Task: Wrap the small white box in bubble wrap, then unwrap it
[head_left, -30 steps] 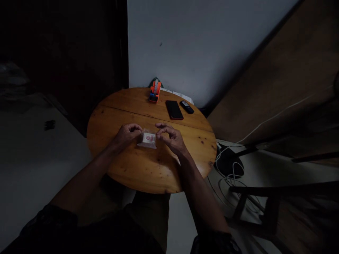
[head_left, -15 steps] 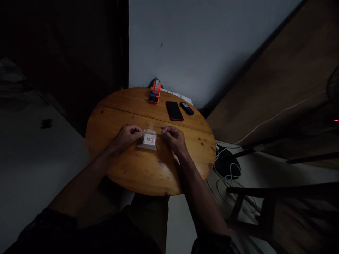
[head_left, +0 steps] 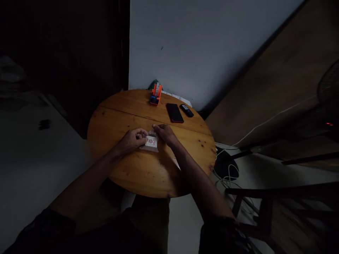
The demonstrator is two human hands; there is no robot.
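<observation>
A small white packet with pink print (head_left: 151, 141), in clear plastic wrap, lies on the round wooden table (head_left: 127, 169). My left hand (head_left: 134, 139) is closed at its left side, thumb and fingers pinching the edge. At the far side of the packet, the clear wrap (head_left: 153, 133) stands up in a loose flap. My right hand (head_left: 164, 133) reaches over from the right with its fingers closed at this flap. The fingertips partly hide what they grip.
An orange tape dispenser (head_left: 156, 94) stands at the table's far edge. To its right lie a dark smartphone (head_left: 174, 113) and a black keypad phone (head_left: 186, 110). Beyond is a pale wall (head_left: 201, 46). White cables (head_left: 230, 176) and a dark wooden stool (head_left: 265, 211) are on the right.
My right hand has moved left to the packet's far side, onto the wrap. My left hand has shifted right and now grips the packet's left edge.
</observation>
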